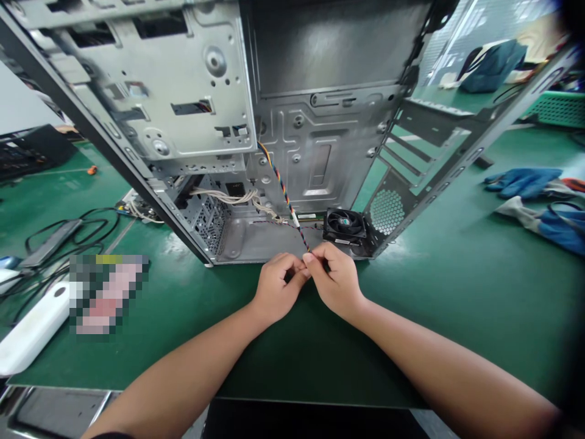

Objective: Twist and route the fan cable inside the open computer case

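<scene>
An open metal computer case (320,146) stands on its side edge before me, its inside facing me. Out of its drive bay (196,67) runs a twisted multicoloured cable (282,183) with a small white label. Both hands pinch the cable's lower end, just in front of the case's near edge. My left hand (280,286) and my right hand (337,277) meet fingertip to fingertip there; the fingers cover the cable's tip. A black fan (344,225) lies inside the case, right of the cable. Bundled whitish wires (228,196) hang at the left inside.
The green table (457,292) carries blue gloves (525,182) at the right and a green basket (557,110) behind them. At the left lie a white power strip (36,329), black cords (86,222) and a pixelated, blurred-out item (109,296). A dark bag (493,66) sits far right.
</scene>
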Demonstrator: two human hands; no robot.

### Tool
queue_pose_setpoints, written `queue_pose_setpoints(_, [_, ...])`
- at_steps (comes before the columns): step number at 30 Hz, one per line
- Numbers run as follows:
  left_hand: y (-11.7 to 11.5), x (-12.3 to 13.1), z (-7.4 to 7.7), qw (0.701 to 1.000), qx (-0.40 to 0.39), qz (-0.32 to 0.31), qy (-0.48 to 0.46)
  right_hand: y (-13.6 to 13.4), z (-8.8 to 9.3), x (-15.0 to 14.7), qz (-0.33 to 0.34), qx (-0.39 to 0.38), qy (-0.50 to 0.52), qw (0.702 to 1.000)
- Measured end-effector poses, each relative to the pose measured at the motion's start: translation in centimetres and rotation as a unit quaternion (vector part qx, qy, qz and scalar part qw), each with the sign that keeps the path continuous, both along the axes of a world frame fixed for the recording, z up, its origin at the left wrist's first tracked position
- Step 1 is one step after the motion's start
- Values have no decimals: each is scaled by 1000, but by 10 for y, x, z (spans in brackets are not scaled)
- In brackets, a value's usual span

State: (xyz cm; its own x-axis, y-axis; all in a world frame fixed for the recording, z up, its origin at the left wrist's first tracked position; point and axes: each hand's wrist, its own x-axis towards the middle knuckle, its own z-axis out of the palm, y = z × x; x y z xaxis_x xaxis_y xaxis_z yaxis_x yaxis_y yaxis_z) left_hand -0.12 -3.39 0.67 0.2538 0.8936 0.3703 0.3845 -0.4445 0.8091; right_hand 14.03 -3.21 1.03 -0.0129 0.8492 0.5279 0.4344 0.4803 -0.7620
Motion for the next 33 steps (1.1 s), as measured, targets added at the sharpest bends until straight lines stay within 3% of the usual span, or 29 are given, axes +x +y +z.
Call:
queue_pose_setpoints(5, [-3,0,0,995,80,18,50,-1,0,0,-12,-4,1,1000])
queue_pose_setpoints(12, [-3,0,-1,996,66,20,61,-1,-1,0,-8,-4,-3,1000])
queue_pose_setpoints(21, [-2,1,4,1000,-17,-19,4,-1,0,0,3,1,-6,1000])
queue_pose_setpoints(33, [-5,1,-5,998,47,23,24,-2,1,0,16,1,-7,1000])
